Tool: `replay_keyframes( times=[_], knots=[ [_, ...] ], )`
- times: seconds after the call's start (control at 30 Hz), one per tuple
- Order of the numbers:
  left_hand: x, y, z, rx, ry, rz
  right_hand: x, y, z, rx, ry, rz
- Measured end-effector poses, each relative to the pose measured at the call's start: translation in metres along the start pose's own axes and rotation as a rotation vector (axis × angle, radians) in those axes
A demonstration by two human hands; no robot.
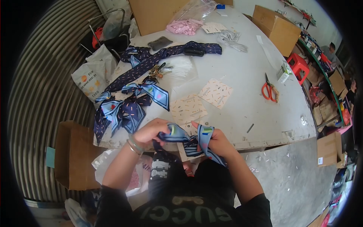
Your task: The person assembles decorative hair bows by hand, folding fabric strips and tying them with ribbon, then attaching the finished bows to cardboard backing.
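A blue and navy patterned scarf point(177, 133) is stretched between my hands at the table's near edge, with a knot or fold in its middle. My left hand point(152, 130) is closed round one loop of it. My right hand point(219, 143) pinches the other light-blue part, and a striped tail hangs below toward my lap. Partly behind the scarf is a printed card point(185, 154). Two more patterned cards, one nearer point(189, 108) and one farther point(216, 92), lie beyond my hands. Left of them sits a pile of tied scarves point(124, 109).
Orange-handled scissors point(269, 90) and a small box point(283, 72) lie on the right of the white table point(234, 125). Farther back are clear plastic sleeves point(181, 72), a pink bundle point(184, 26) and cartons. A red stool point(298, 67) stands beyond the right edge.
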State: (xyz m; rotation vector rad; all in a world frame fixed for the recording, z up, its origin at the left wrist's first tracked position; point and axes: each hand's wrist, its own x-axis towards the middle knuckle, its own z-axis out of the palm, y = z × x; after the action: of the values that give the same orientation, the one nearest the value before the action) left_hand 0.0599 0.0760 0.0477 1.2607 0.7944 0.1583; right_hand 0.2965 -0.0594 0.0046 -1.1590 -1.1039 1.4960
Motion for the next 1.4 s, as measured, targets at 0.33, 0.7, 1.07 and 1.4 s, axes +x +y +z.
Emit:
replay_keyframes(
  times=[0.33,0.7,1.07,1.4],
  knots=[
    [0.028,0.001,-0.009,0.379,-0.553,-0.164,0.003,0.002,0.0,-0.013,-0.001,-0.009],
    [0.02,-0.001,0.008,-0.35,-0.005,-0.444,0.003,0.006,-0.001,0.017,0.007,0.011],
    [0.011,0.017,-0.01,0.898,-0.287,0.332,0.003,-0.001,0.001,-0.02,0.015,0.021],
    [0.002,0.0,0.03,1.556,0.52,0.628,0.005,0.008,-0.002,0.018,-0.01,0.01]
  ],
)
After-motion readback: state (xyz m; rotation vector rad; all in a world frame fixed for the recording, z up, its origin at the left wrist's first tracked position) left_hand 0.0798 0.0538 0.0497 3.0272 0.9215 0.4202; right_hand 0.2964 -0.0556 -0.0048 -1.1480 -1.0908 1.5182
